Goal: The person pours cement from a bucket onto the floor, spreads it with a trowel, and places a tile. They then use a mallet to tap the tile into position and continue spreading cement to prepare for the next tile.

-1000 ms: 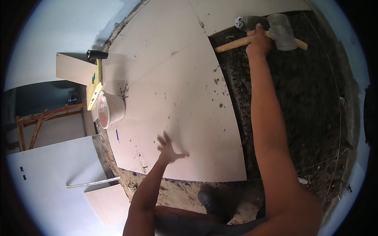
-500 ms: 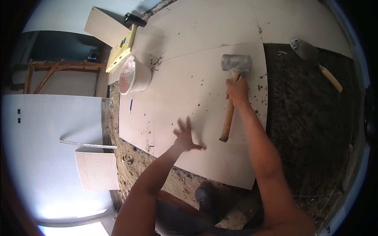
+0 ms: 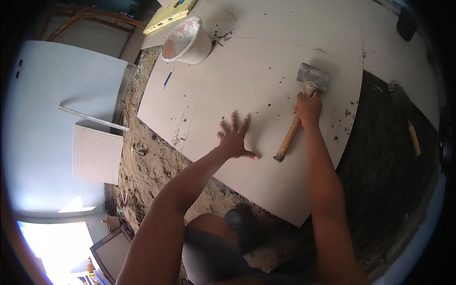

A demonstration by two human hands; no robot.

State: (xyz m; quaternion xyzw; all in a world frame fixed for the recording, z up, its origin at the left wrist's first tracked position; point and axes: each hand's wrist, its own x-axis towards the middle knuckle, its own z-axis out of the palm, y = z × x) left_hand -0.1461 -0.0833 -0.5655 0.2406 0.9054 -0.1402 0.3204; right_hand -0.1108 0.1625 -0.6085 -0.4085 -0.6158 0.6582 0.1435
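Note:
A rubber mallet (image 3: 314, 77) with a grey head and wooden handle is in my right hand (image 3: 309, 110), gripped just below the head. Its handle slants toward me over a large pale floor tile (image 3: 247, 71). My left hand (image 3: 233, 141) is spread on the same tile, fingers apart, holding nothing. Crumbs of mortar dot the tile's surface. A blue and white pen (image 3: 167, 79) lies near its left edge.
A whitish bucket (image 3: 192, 46) stands on the tiles at the far left, before a yellow box (image 3: 166, 18). A trowel with a wooden handle (image 3: 413, 137) rests on dark mortar (image 3: 380, 156) at right. Rough ground (image 3: 147, 164) borders the left wall, where a tile (image 3: 97, 153) leans.
The view has swung, so the bucket and tile sit higher and farther right. My right hand still grips the mallet over the tile; my left hand stays spread.

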